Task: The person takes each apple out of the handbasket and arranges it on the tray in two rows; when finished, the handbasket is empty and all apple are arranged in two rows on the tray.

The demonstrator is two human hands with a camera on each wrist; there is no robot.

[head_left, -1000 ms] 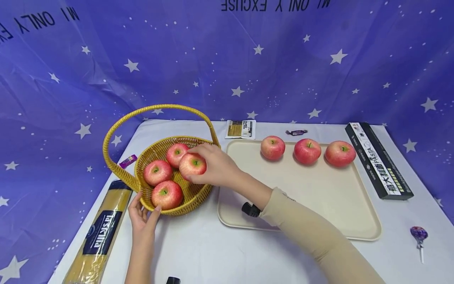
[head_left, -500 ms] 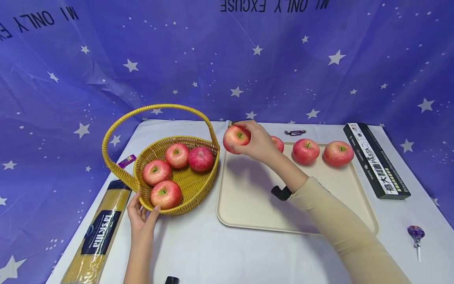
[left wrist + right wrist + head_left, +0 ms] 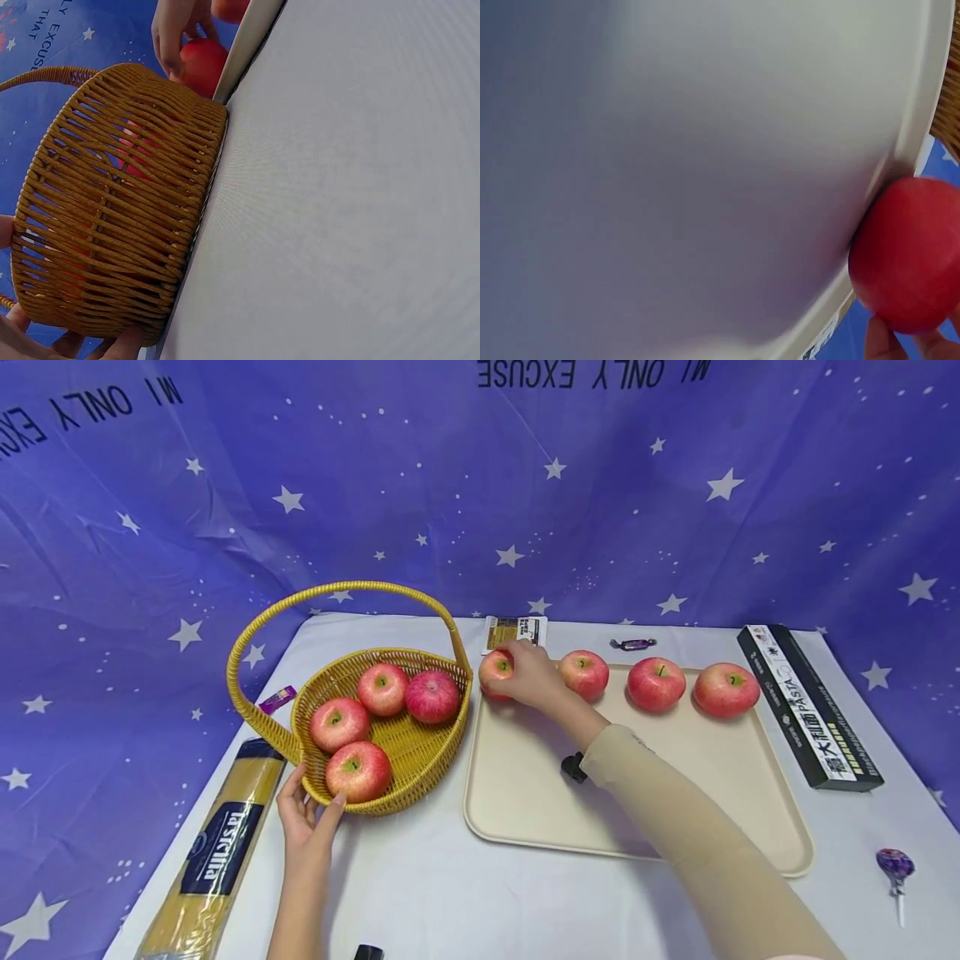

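My right hand point(image 3: 528, 677) grips a red apple point(image 3: 496, 672) at the far left corner of the cream tray point(image 3: 525, 793); the apple point(image 3: 907, 251) sits against the tray's rim point(image 3: 915, 135). Three more apples point(image 3: 656, 683) stand in a row along the tray's far side. My left hand point(image 3: 307, 814) holds the near rim of the yellow wicker basket point(image 3: 412, 768), which contains several apples point(image 3: 358, 770). In the left wrist view my fingers point(image 3: 112, 346) lie under the basket wall point(image 3: 112, 225).
A long spaghetti pack point(image 3: 213, 860) lies left of the basket. A black pasta box point(image 3: 806, 706) lies right of the tray, a lollipop point(image 3: 895, 868) near the right edge. A small packet point(image 3: 514, 631) and wrapped candies point(image 3: 633, 644) lie at the back.
My right hand carried an apple out of the basket, rightward over the tray, then lowered it to the tray's far left corner. The left hand kept its hold on the basket.
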